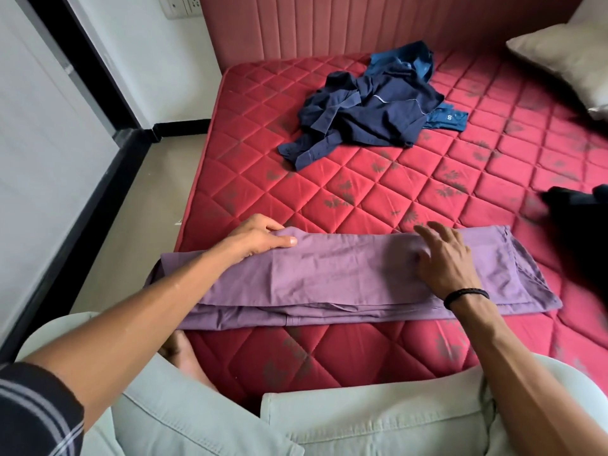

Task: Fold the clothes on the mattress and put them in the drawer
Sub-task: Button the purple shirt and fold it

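A folded purple garment (345, 274) lies across the near edge of the red mattress (378, 179); the left hand (260, 236) pinches its far fold, the right hand (444, 258) (fingers spread) presses it flat

Red quilted mattress (378, 179), purple folded cloth (345, 274) near edge, navy clothes pile (368, 116) mid, pillow (569, 57) far rt

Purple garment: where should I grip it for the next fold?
Probably the right short end of the purple garment, coming from the right: it lies as a long flat band, and the left hand already pinches the other end. The right hand rests flat near it.
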The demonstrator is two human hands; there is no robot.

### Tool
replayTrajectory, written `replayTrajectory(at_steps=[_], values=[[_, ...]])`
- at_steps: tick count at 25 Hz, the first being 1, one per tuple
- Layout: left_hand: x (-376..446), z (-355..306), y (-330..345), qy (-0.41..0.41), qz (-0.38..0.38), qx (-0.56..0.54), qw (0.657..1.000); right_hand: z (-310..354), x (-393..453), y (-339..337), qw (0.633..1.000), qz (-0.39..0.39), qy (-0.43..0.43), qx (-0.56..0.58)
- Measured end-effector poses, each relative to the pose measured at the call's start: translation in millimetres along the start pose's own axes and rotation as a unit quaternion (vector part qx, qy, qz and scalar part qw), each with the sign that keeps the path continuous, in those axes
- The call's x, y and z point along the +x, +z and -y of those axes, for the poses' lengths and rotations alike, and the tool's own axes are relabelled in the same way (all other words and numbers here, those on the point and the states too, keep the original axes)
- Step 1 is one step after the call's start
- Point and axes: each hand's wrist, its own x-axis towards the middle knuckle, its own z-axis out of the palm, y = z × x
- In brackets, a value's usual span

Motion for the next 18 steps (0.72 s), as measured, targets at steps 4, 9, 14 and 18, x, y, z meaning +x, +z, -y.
replayTrajectory(at_steps=[4, 9, 14, 18], values=[[-9, 6, -11, -0.005, 0.045, 0.068, 0.997, 8, -3, 8, 0.997, 0.049, -0.044, -0.049], [-20, 6, -5, -0.084, 0.054, 0.116, 0.988, 6, 0, 10, 0.993, 0.074, -0.011, -0.088], [-30, 16, 18, -0.02, -0.116, 0.209, 0.971, -1, 3, 12, 0.997, 0.022, 0.005, -0.074], [-44, 22, 35, 0.014, -0.227, 0.241, 0.944, -4, 1, 23, 0.996, 0.035, 0.043, -0.063]])
